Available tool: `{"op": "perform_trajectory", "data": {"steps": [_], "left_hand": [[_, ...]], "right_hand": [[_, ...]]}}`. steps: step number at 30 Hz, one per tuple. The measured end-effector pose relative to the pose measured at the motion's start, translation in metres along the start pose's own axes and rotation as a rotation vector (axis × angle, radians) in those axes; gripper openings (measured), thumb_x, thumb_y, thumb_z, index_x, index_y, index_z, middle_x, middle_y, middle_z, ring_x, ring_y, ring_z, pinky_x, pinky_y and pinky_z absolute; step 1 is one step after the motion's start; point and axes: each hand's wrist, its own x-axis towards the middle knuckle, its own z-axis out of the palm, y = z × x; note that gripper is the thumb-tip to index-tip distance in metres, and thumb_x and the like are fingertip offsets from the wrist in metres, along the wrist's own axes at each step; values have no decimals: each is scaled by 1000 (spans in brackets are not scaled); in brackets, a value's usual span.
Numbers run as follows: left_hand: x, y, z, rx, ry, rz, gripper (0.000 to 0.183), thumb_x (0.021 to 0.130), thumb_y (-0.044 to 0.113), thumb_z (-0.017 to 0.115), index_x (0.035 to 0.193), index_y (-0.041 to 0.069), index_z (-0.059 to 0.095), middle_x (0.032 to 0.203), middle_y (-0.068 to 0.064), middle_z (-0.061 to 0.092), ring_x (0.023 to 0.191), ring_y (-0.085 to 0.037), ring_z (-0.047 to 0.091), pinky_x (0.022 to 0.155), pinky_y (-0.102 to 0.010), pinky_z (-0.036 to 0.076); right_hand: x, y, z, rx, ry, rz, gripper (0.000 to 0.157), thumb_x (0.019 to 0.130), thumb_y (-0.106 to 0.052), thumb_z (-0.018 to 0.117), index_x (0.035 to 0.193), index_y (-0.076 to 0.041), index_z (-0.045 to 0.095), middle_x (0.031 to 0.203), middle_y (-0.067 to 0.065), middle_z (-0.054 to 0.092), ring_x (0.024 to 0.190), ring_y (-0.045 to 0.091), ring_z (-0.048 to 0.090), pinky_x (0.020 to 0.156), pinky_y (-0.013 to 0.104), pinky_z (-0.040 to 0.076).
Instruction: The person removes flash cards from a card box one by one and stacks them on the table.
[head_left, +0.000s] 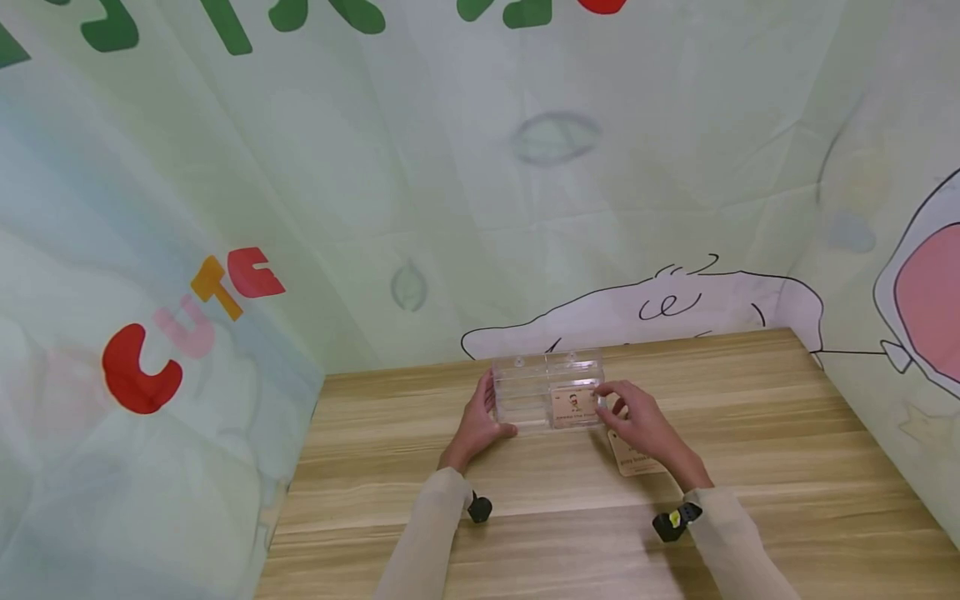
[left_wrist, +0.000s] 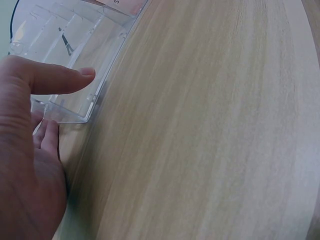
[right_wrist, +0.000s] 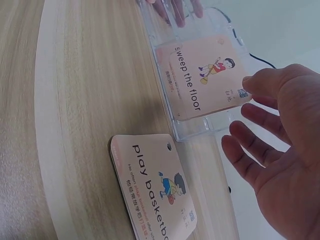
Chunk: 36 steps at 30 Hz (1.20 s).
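A clear plastic card rack (head_left: 521, 400) with tiered compartments stands on the wooden table. Around its left end is my left hand (head_left: 478, 421), thumb across the front and fingers at the side. In the right front compartment sits a pink flashcard (right_wrist: 202, 75) reading "sweep the floor", with a drawn child on it. My right hand (head_left: 637, 419) pinches this card's upper right corner between thumb and index finger. The other right-hand fingers are spread, loosely bent. Just below that hand lies a stack of flashcards (right_wrist: 155, 185), its top card reading "play basketball", partly covered in the head view.
The wooden table (head_left: 555, 517) ends at a fabric backdrop (head_left: 450, 208) printed with cartoon shapes and letters, which rises behind and at both sides. The rack stands near the table's back edge. Each wrist wears a small black camera (head_left: 480, 507).
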Motion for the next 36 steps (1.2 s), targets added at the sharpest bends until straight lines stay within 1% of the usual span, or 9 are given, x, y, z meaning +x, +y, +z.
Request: {"op": "perform_trajectory", "data": {"steps": [6, 9, 12, 15, 18, 22, 26, 32, 36], "left_hand": [[-1, 3, -1, -36, 5, 19, 122, 65, -10, 87, 164, 6, 18, 164, -24, 31, 151, -39, 32, 124, -46, 28], [-1, 2, -1, -23, 2, 11, 121, 66, -9, 87, 164, 7, 18, 165, -22, 31, 151, -37, 32, 125, -44, 29], [-1, 2, -1, -6, -1, 1, 121, 66, -8, 87, 164, 8, 18, 165, -20, 31, 152, -35, 33, 124, -41, 29], [-1, 3, 0, 10, -5, -7, 121, 67, -7, 86, 165, 10, 17, 166, -18, 31, 152, -32, 33, 124, -38, 30], [-1, 2, 0, 9, -6, -6, 121, 67, -7, 86, 165, 10, 18, 165, -18, 31, 152, -32, 33, 124, -39, 30], [-1, 1, 0, -25, -3, 9, 121, 66, -8, 87, 164, 8, 19, 165, -22, 31, 151, -37, 32, 124, -44, 29], [0, 0, 0, -34, -6, 10, 121, 66, -9, 87, 164, 7, 18, 164, -24, 30, 151, -39, 32, 124, -46, 29], [0, 0, 0, 8, -7, -8, 122, 67, -8, 87, 165, 9, 17, 166, -20, 30, 152, -34, 32, 125, -41, 29], [0, 1, 0, 12, -11, -17, 121, 67, -7, 86, 165, 10, 17, 166, -18, 30, 152, -33, 32, 124, -39, 29]], "right_hand": [[1, 1, 2, 53, 6, 21, 27, 98, -7, 71, 124, -5, 65, 121, 14, 69, 90, 21, 66, 69, 29, 62], [1, 2, 3, 74, 8, 19, 27, 96, -3, 71, 122, -4, 64, 119, 16, 69, 93, 23, 68, 75, 32, 64], [1, 3, 5, 94, 14, 21, 27, 94, 2, 72, 118, -3, 62, 117, 17, 68, 93, 26, 69, 77, 34, 64], [2, 3, 6, 105, 16, 23, 24, 93, 3, 73, 114, -4, 64, 115, 15, 69, 93, 26, 70, 77, 34, 64], [2, 3, 8, 84, 8, 24, 21, 94, 1, 73, 113, -6, 67, 116, 13, 69, 94, 26, 70, 77, 36, 64], [2, 4, 10, 50, 7, 35, 21, 96, -5, 73, 116, -7, 70, 119, 12, 70, 96, 25, 69, 78, 37, 64], [2, 3, 12, 36, 22, 36, 22, 96, -7, 73, 117, -6, 71, 119, 12, 71, 95, 24, 69, 77, 37, 63], [4, 4, 12, 38, 51, 7, 21, 95, -4, 73, 116, -5, 72, 116, 11, 72, 93, 24, 68, 73, 33, 62], [5, 4, 12, 49, 64, -4, 21, 95, -2, 73, 115, -6, 72, 116, 10, 72, 93, 24, 67, 70, 29, 62]]}}
